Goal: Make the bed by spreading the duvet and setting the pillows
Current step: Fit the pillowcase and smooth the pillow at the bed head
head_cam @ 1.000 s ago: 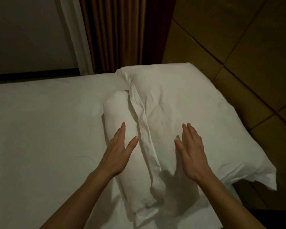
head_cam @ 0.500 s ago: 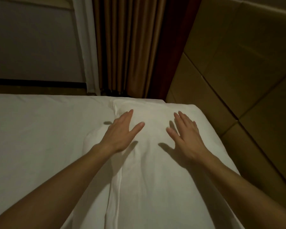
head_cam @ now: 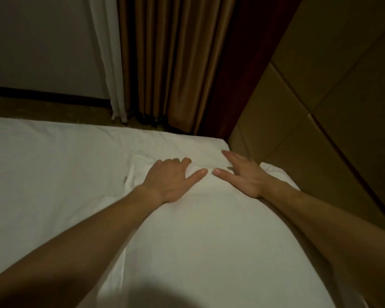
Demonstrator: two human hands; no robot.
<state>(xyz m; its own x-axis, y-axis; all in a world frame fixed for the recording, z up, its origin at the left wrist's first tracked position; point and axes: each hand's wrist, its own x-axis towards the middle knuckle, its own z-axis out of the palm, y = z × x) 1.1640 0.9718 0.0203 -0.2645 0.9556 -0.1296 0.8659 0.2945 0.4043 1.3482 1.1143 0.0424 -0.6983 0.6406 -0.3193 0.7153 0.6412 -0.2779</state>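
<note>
2 hands, left hand (head_cam: 168, 182) and right hand (head_cam: 245, 174), press flat, fingers spread, on white pillow (head_cam: 209, 230) beside brown curtain (head_cam: 171, 63).

Both arms outstretched, left hand (head_cam: 168, 180) palm-down with curled fingers, right hand (head_cam: 242, 173) flat, thumbs nearly meeting

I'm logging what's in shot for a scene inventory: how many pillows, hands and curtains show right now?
Pillows: 1, the white pillow
Hands: 2, the left hand and the right hand, both on the pillow
Curtains: 2, the brown curtain and the white curtain
Total: 5
</note>
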